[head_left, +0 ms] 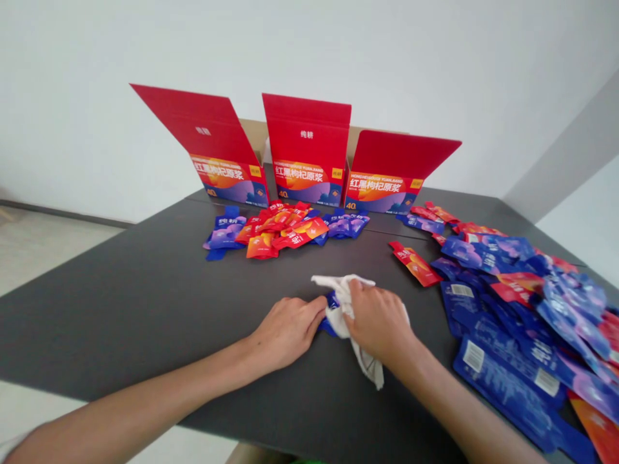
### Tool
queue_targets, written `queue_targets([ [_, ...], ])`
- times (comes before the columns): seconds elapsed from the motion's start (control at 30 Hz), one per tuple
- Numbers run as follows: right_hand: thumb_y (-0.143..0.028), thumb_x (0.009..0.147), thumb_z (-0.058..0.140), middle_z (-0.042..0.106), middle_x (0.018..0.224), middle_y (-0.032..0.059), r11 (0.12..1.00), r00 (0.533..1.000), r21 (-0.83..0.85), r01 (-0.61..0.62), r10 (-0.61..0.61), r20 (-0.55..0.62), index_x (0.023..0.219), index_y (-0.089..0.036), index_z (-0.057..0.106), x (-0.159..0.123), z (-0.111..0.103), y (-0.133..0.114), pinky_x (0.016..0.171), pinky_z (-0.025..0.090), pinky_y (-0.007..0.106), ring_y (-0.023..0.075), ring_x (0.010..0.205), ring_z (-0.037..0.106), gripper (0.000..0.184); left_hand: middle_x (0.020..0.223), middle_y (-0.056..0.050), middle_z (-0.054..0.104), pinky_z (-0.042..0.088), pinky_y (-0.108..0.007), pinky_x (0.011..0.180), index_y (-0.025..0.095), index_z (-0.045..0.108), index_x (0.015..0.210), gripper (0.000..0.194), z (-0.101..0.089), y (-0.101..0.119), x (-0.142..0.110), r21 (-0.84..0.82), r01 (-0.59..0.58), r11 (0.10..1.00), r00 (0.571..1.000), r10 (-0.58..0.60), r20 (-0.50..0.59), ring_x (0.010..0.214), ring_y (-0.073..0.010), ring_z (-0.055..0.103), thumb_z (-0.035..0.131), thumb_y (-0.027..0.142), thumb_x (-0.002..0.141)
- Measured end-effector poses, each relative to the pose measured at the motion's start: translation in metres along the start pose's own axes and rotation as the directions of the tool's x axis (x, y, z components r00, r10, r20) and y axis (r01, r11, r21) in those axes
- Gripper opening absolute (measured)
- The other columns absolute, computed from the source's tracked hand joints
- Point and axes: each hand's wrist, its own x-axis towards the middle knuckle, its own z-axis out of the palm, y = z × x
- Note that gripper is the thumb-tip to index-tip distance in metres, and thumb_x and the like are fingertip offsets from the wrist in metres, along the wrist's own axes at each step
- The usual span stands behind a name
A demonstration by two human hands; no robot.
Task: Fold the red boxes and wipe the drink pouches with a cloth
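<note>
Near the middle of the dark table (159, 303), my left hand (289, 330) is closed on a blue pouch (328, 327), its fingers pinching the left side. My right hand (380, 319) grips a white cloth (365, 361) and presses it against that pouch from the right. Most of the pouch is covered by the cloth and my fingers. Beyond my hands lies a small pile of red pouches (264, 245) and blue pouches (226, 232). A single red pouch (416, 264) rests to the right of the cloth.
Three red and blue cartons stand in a row at the back with lids raised: a left carton (232, 182), a middle carton (307, 183) and a right carton (382, 194). A large heap of blue and red pouches (512, 367) spreads along the right side. Behind is a white wall (309, 45).
</note>
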Motion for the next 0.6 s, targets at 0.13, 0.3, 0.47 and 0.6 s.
queue_targets([
  [0.13, -0.035, 0.079, 0.048, 0.064, 0.092, 0.0085, 1.000, 1.000, 0.021, 0.010, -0.011, 0.025, 0.100, -0.020, 0.048, -0.0005, 0.0006, 0.0019, 0.069, 0.042, 0.031, 0.0238, 0.083, 0.062, 0.026, 0.069, -0.002, 0.063, 0.037, -0.024, 0.057, 0.019, 0.055, 0.087, 0.024, -0.0005, 0.0005, -0.0004, -0.001, -0.006, 1.000, 1.000, 0.006, 0.019, 0.063, -0.0155, 0.060, 0.032, 0.026, 0.093],
  [0.3, -0.032, 0.080, 0.047, 0.064, 0.092, 0.0105, 0.999, 0.999, -0.027, -0.043, 0.043, -0.005, 0.099, -0.018, 0.048, 0.0015, -0.0013, 0.0070, 0.069, 0.041, 0.030, 0.0239, 0.084, 0.061, 0.024, 0.066, -0.001, 0.061, 0.037, -0.024, 0.056, 0.020, 0.053, 0.090, 0.028, 0.0000, 0.0004, 0.0004, 0.036, 0.003, 0.999, 0.999, -0.004, 0.033, 0.059, -0.0158, 0.059, 0.027, 0.029, 0.094],
  [0.47, -0.034, 0.078, 0.048, 0.064, 0.090, 0.0083, 0.999, 0.999, 0.023, 0.025, -0.026, 0.024, 0.101, -0.020, 0.048, 0.0005, 0.0008, 0.0033, 0.068, 0.041, 0.030, 0.0235, 0.082, 0.061, 0.026, 0.070, -0.002, 0.062, 0.039, -0.025, 0.057, 0.020, 0.052, 0.091, 0.023, -0.0004, 0.0011, 0.0000, 0.038, -0.007, 0.999, 0.999, 0.006, 0.034, 0.064, -0.0170, 0.060, 0.030, 0.026, 0.093],
  [0.6, -0.033, 0.080, 0.046, 0.064, 0.092, 0.0095, 0.998, 0.998, -0.022, -0.067, 0.067, 0.009, 0.101, -0.018, 0.048, 0.0029, 0.0007, 0.0054, 0.068, 0.041, 0.030, 0.0245, 0.083, 0.061, 0.025, 0.068, -0.002, 0.062, 0.039, -0.026, 0.057, 0.020, 0.052, 0.094, 0.026, -0.0013, 0.0022, 0.0001, 0.060, 0.005, 0.998, 0.999, -0.008, 0.050, 0.060, -0.0170, 0.059, 0.027, 0.030, 0.094],
])
